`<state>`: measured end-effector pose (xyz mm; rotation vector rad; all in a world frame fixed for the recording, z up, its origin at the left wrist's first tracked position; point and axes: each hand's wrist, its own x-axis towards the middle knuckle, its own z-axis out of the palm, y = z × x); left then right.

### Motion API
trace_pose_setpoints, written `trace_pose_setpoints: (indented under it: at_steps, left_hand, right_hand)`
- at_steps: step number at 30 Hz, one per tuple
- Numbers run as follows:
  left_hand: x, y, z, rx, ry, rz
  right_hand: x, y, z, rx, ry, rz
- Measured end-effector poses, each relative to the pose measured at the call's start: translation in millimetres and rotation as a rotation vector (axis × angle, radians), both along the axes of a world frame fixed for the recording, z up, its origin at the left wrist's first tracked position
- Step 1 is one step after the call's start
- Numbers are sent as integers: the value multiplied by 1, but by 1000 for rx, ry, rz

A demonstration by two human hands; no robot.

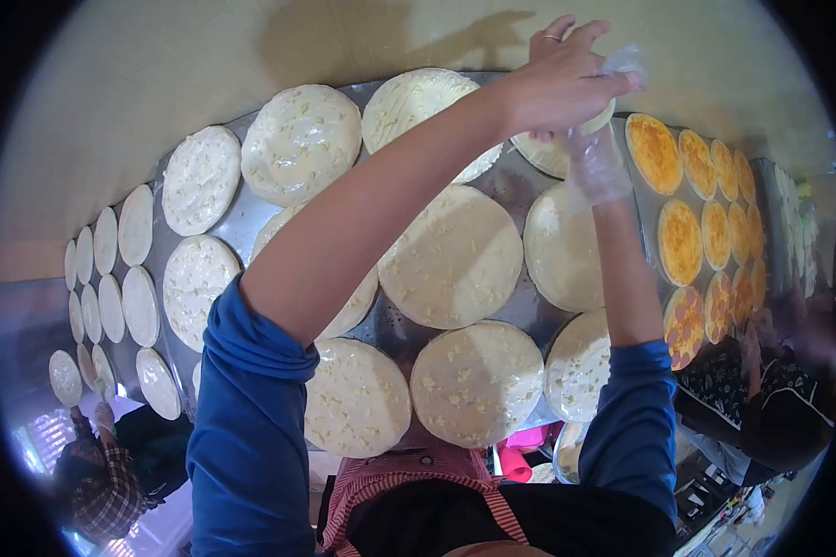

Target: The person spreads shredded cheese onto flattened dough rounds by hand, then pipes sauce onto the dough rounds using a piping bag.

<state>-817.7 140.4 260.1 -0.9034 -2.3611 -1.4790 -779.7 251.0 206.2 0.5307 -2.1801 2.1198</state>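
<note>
My left hand [562, 79], bare and with a ring on one finger, reaches across to the upper right; its fingers are bent and partly spread, with thumb and a fingertip near clear plastic. My right hand [596, 158] wears a clear plastic glove and is just below it, mostly covered by the left one. Under both lies a pale dough round [541, 153] at the table's far edge. Other pale rounds, such as one dotted with small bits [476, 382] and a smoother one [564, 249], rest on the metal table [390, 327].
Several orange-topped rounds [681, 243] fill the right side, some with reddish slices. More pale rounds [140, 306] line the left. A co-worker in a checked sleeve [111, 487] is at lower left, another in dark clothes [790, 408] at lower right. A wall [158, 84] rises beyond the table.
</note>
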Motion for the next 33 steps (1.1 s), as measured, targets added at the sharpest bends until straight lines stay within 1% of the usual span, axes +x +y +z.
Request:
trace_pose_setpoints:
  at_steps: [2,6,9,11,12,14,15,17,18,20,21,23,24,26,27,29,30,32,33]
  left_hand:
    - [-15,17,-6,-14,66,-33]
    - [-25,31,-8,-64,18,-42]
    - [-31,27,-12,-45,59,-32]
    - [-22,11,2,-36,-267,-116]
    - [-25,12,-3,-35,-269,-115]
    - [-30,12,-14,-130,-141,-89]
    - [-26,9,-10,-132,-145,-87]
    - [-10,-1,6,-33,-263,-105]
    - [-14,1,2,-34,-265,-103]
    - [-21,6,-4,-88,-257,-75]
    - [-19,6,-5,-86,-258,-73]
    - [-15,5,-4,-74,-207,-74]
    - [-12,1,-3,-73,-207,-70]
    - [-6,-9,0,-145,-20,-91]
    - [0,-17,2,-147,-25,-81]
    - [17,-36,10,-267,18,-93]
    - [27,-48,12,-272,19,-88]
    - [49,-76,14,-319,-28,-136]
    - [58,-89,13,-321,-26,-132]
  right_hand:
    - [-10,2,7,-246,-36,-132]
    - [-24,8,-14,-219,-74,-106]
    - [-31,13,-30,-188,-102,-75]
    - [-37,15,-38,-166,-117,-50]
    - [-40,15,-41,-155,-124,-35]
    - [-45,15,-46,-135,-141,-3]
    - [-48,15,-47,-138,-145,-2]
    - [-56,18,-44,52,-86,-179]
    - [-61,23,-45,51,-88,-178]
    - [-69,34,-45,219,107,-338]
    - [-70,33,-46,221,107,-336]
    - [-69,30,-49,51,411,-423]
    - [-64,24,-46,51,411,-418]
    - [-38,2,-33,89,266,-292]
    - [-20,-13,-26,106,193,-226]
    - [8,-37,-15,137,53,-103]
    - [18,-46,-24,132,54,-98]
    - [37,-63,-51,-139,-34,180]
    - [44,-76,-49,-140,-31,184]
